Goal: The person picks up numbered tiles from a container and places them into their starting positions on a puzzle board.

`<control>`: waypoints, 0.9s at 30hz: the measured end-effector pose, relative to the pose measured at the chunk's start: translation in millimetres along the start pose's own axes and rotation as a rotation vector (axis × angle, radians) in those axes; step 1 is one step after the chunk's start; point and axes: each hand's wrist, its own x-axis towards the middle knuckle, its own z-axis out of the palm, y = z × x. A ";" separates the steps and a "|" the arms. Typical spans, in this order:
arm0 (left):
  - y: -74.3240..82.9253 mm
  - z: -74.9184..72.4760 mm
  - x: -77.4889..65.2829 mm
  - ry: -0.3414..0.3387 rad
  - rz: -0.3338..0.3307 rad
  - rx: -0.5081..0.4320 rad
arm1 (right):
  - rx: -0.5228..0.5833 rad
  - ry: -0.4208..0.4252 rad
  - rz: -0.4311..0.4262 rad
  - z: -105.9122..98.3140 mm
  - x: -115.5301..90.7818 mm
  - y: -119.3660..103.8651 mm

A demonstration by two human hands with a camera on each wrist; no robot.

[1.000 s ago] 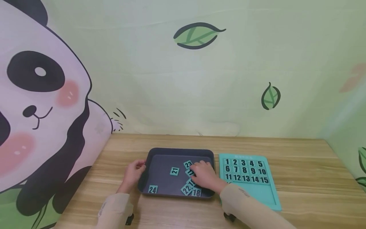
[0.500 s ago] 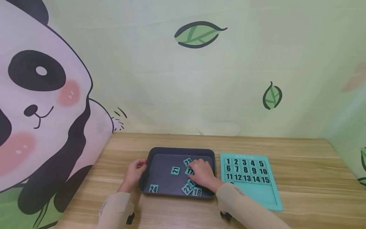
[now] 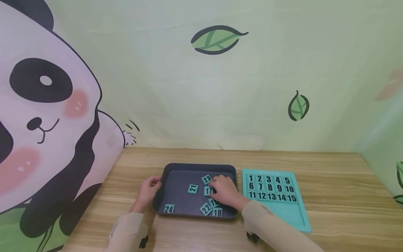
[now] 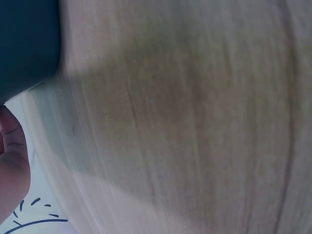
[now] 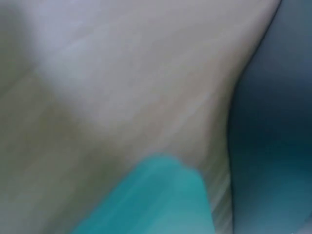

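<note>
A dark tray lies on the table, with number tiles in it. My left hand holds its left rim; in the left wrist view, curled fingers show by the corner of the tray. Inside the tray, my right hand pinches the tile numbered 17 at its right side, covering part of it. Around that hand lie tile 23, tile 19, tile 22 and tile 18. The right wrist view shows neither fingers nor tiles.
Right of the tray lies a turquoise number board with rows 1 to 15 filled, its lower left hidden by the right forearm. Tile 21 and tile 24 lie farther left in the tray. A printed wall cloth stands behind the wooden table.
Tile 17 has turned from slanted to nearly straight under the right fingers, and more of tile 19 shows. The left hand stays at the tray's rim.
</note>
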 end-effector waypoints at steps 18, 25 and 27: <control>0.2 0.3 -2.5 -0.002 0.000 0.003 | 0.052 0.224 -0.078 -45.7 -66.1 34.8; 1.2 0.4 -1.5 -0.011 -0.001 0.007 | 0.076 0.225 0.004 -53.5 -91.4 61.3; 1.6 0.6 -1.4 -0.015 -0.001 0.007 | 0.079 0.228 0.014 -54.4 -98.4 68.9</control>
